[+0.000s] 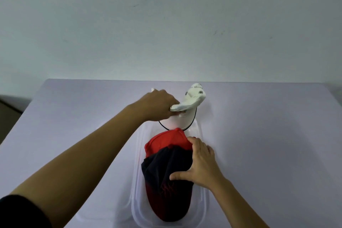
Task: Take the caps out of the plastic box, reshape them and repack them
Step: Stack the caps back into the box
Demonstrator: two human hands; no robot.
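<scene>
Three caps were seen in or over one clear plastic box (134, 190), which was laid lengthwise on a lavender table (268, 135)

Nearest, low left: a dark sleeve (18, 213) was seen on the left arm; both forearms were bare

Near end of the box: the dark cap (162, 168) was laid inside, brim (166, 207) pointed toward the camera; the brim was shaded from red to black and was marked with a faint red logo. The crown was bunched behind it

Right hand (201, 163): placed on the dark cap's crown, with the thumb spread across the top and the fingers curled down over its right side, by the box's right rim. The crown was gripped between thumb and fingers

Next out: the red cap (166, 139) was tucked in the box just behind the dark cap, partly overlapped by it, and was touched by the right hand's fingertips

Far end: the white cap (193, 98) was held raised above the box. Its crown was crumpled and tilted up to the right, while its dark-edged brim (177, 122) was hung down to the red cap's far edge. Contact there could not be told

Left hand (157, 104): closed round the white cap's bunched fabric at the base of the crown, knuckles up

Beyond the table, a plain pale wall (166, 24) with a few scuff marks was seen
</scene>
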